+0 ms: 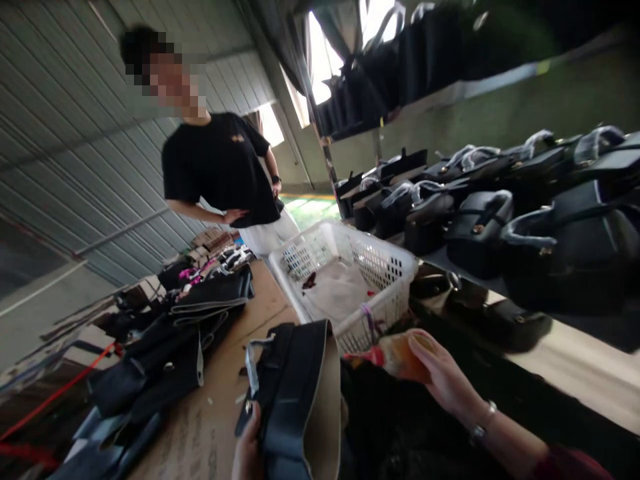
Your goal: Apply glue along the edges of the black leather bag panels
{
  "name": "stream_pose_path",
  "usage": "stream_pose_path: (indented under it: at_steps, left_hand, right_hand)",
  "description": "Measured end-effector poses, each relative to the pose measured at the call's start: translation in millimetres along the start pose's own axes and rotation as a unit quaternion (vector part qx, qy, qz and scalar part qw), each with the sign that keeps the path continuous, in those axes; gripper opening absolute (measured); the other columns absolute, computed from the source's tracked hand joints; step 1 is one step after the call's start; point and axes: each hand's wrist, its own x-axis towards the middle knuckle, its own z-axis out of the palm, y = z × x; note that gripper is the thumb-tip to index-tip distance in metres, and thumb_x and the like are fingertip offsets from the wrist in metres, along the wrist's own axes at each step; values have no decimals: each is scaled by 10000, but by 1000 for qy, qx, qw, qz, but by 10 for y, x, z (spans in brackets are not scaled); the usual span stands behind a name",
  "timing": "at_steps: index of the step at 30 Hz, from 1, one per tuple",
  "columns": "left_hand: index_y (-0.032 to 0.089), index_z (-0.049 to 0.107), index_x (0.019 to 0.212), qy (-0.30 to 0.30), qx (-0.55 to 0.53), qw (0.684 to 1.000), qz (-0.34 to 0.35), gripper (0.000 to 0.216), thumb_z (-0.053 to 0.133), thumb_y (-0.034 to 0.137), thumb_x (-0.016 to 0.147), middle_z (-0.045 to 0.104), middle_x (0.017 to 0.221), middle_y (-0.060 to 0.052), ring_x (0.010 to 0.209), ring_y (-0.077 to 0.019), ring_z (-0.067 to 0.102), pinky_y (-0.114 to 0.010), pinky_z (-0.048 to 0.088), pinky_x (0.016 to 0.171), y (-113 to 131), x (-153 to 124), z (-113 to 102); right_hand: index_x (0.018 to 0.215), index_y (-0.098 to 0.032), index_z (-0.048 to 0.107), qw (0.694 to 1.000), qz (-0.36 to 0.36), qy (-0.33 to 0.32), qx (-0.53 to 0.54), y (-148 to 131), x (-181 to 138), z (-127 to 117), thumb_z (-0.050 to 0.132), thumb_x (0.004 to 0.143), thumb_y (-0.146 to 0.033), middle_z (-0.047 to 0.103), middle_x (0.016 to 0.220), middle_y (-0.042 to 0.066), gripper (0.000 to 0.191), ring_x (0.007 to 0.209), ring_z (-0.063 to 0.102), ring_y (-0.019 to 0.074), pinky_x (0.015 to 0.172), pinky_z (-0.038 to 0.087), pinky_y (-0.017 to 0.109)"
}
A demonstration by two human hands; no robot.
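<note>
My left hand (249, 441) grips the near left side of a black handbag (290, 393). The bag is tilted, with its pale inner lining facing right and a plastic-wrapped handle on its left. To the right of it, my right hand (443, 377) is closed around a squeeze bottle (400, 355). The bottle is translucent, with amber content and a red tip that points left. It is held apart from the bag, just below the white basket. Motion blur softens the bottle and the fingers.
A white plastic basket (345, 313) with cloth-like material in it stands ahead. Black bag pieces (165, 347) lie on the cardboard-covered table (210, 413) at left. Racks of black handbags (565, 233) line the right. A person in a black shirt (217, 170) stands beyond the table.
</note>
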Motion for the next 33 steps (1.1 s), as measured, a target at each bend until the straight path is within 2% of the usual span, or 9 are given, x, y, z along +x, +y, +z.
stream_pose_path:
  at_steps: [2,5,8,11,16,22,28,33]
  left_hand:
    - [120,576,1359,14,-1,1000,-24,623,660,484,861,772,922,-165,855,-367,737,-469,614,739,-15,100,-23]
    - [22,495,1414,6,-12,1000,-18,660,617,420,902,765,862,-204,775,-375,741,-484,617,723,0,166,-5]
    - [-24,503,1391,-12,-4,1000,6,639,607,389,914,753,904,-240,843,-384,731,-483,607,774,7,165,11]
    - [-23,541,1361,0,-4,1000,24,598,617,363,910,755,863,-229,853,-382,727,-464,609,785,-1,164,8]
    - [3,590,1327,12,1,999,44,515,608,317,918,758,894,-208,943,-373,708,-431,604,818,0,142,39]
    - [27,599,1327,7,9,998,56,466,550,304,956,765,821,-173,902,-353,721,-410,615,790,-2,104,81]
    - [67,474,1447,55,-18,996,62,545,592,211,935,774,873,-137,844,-308,738,-366,613,812,20,129,75]
    - [115,511,1430,69,-20,997,43,525,606,217,924,778,840,-113,860,-324,734,-405,611,831,35,181,20]
  right_hand:
    - [836,-235,651,999,-17,43,-6,2,64,-56,862,550,-574,671,745,17,491,673,641,207,613,560,321]
    - [868,-237,640,986,-117,53,-106,-52,161,-92,836,609,-560,649,730,5,458,648,610,178,592,530,279]
    - [882,-235,634,940,-236,5,-246,-140,226,-87,759,735,-467,648,746,16,302,663,605,185,623,521,293]
    - [884,-232,615,893,-299,-33,-336,-199,297,-55,682,807,-374,653,763,26,175,666,604,192,641,515,308]
    - [900,-225,582,864,-331,-44,-376,-184,467,-8,639,829,-319,639,772,28,130,653,590,185,633,496,304]
    - [893,-224,566,847,-357,-77,-385,-136,638,16,637,838,-327,604,768,24,137,670,571,181,645,485,303]
    - [883,-229,563,853,-349,-92,-377,-87,749,39,642,840,-356,621,786,41,155,705,578,197,673,496,319]
    - [877,-227,569,857,-341,-94,-374,-26,817,31,645,840,-356,617,773,36,155,685,577,192,660,491,316]
